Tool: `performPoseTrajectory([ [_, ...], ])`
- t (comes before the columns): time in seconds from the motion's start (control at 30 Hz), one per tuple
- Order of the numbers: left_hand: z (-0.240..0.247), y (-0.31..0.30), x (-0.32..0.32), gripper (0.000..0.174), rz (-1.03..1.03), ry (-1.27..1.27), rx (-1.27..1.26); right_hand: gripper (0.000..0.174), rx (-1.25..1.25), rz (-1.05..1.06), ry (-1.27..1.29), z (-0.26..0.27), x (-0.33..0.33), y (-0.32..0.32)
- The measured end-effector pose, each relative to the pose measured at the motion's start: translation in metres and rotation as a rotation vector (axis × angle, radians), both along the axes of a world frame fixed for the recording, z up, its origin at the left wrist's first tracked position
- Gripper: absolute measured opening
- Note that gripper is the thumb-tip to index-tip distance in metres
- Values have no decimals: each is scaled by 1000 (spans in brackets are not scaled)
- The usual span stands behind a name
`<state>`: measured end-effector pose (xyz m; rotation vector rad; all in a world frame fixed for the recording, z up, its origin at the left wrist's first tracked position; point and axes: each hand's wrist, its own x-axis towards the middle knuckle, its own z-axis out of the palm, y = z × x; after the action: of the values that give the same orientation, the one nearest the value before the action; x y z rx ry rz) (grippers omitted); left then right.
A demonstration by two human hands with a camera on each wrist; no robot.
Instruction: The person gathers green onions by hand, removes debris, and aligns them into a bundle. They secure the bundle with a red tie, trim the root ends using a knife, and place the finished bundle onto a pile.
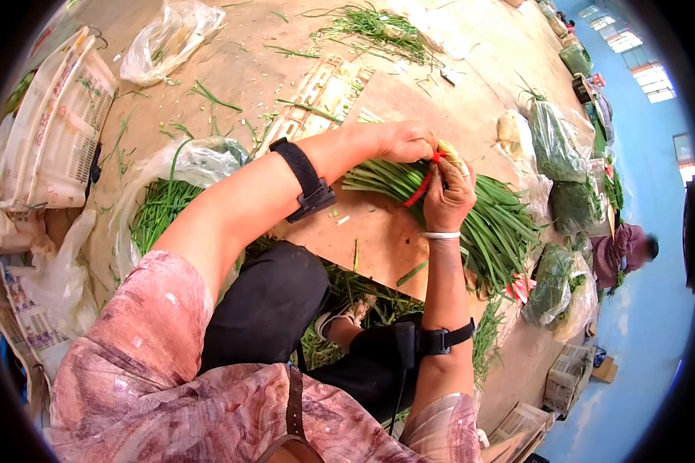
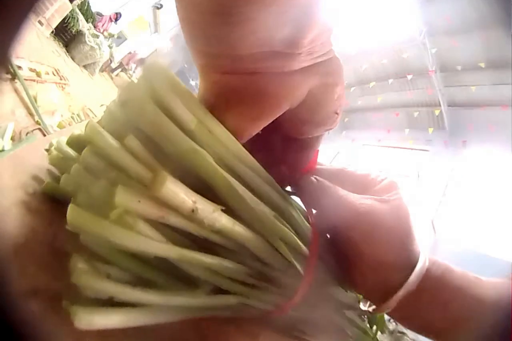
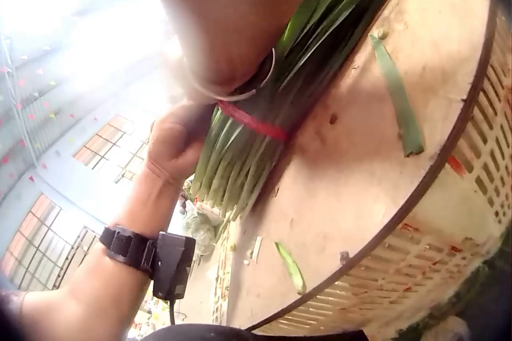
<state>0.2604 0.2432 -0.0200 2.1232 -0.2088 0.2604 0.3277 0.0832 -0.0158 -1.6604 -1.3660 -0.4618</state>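
A thick bunch of leafy green vegetable stalks (image 1: 496,226) lies across a board (image 1: 378,245), its pale cut ends (image 2: 120,221) spread toward the left. Around it runs a red tie (image 1: 418,190), also seen in the right wrist view as a red band (image 3: 252,119). My left hand (image 1: 404,142) pinches the tie at the top of the bunch. Close against it, my right hand (image 1: 449,199), with a pale bracelet at its wrist, pinches the tie too. Something pale yellow (image 1: 452,157) shows at the right hand's fingers. The fingertips are partly hidden in both wrist views.
The board rests on a slatted plastic crate (image 3: 400,245). Beside my left arm is a plastic bag of greens (image 1: 162,208); stacked white crates (image 1: 58,123) stand farther left. Loose greens (image 1: 378,31) litter the floor. Bagged bundles (image 1: 560,147) line the right, near another person (image 1: 622,247).
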Motion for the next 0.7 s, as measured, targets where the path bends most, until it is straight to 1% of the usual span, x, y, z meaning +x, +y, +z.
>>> performPoseTrajectory([
  [0.03,1,-1,-3,22,33,6,-61,16,40,17,9,0,-1,2],
  [0.07,3,-1,-4,22,37,8,-63,16,37,22,11,0,-1,2],
  [0.13,6,-3,-4,26,143,80,-241,16,0,-1,60,1,-3,1],
  [0.17,8,-4,-4,30,145,124,-295,15,14,-5,91,0,-4,3],
  [0.2,9,-3,-5,30,147,124,-295,15,13,-3,92,1,-5,3],
  [0.27,24,-3,-10,32,159,206,-332,13,-26,-6,248,2,-4,2],
  [0.3,26,-2,-12,32,161,206,-334,11,-19,-5,281,-3,1,3],
  [0.33,25,2,-16,34,211,176,-547,11,-19,-3,282,-5,5,3],
  [0.37,23,8,-20,36,257,145,-759,11,-18,-2,355,-7,7,3],
  [0.4,11,22,-28,33,311,-46,-654,10,-18,-1,428,-8,9,3],
  [0.43,4,33,-42,37,397,-240,-825,9,0,12,446,-7,9,4],
  [0.47,-6,45,-55,38,538,-496,-833,9,1,9,451,-7,8,3],
  [0.5,-9,54,-67,41,780,-543,-1025,9,1,19,482,-5,7,3],
  [0.53,-18,54,-80,51,920,-621,-1087,9,1,32,511,-4,7,3],
  [0.6,-13,20,-83,80,710,-362,-1201,8,6,31,490,-8,11,6],
  [0.67,-35,-27,-66,95,731,-79,-343,8,-6,12,431,-13,15,7],
  [0.7,-36,-27,-64,99,626,-58,-606,8,2,7,536,-12,18,4],
])
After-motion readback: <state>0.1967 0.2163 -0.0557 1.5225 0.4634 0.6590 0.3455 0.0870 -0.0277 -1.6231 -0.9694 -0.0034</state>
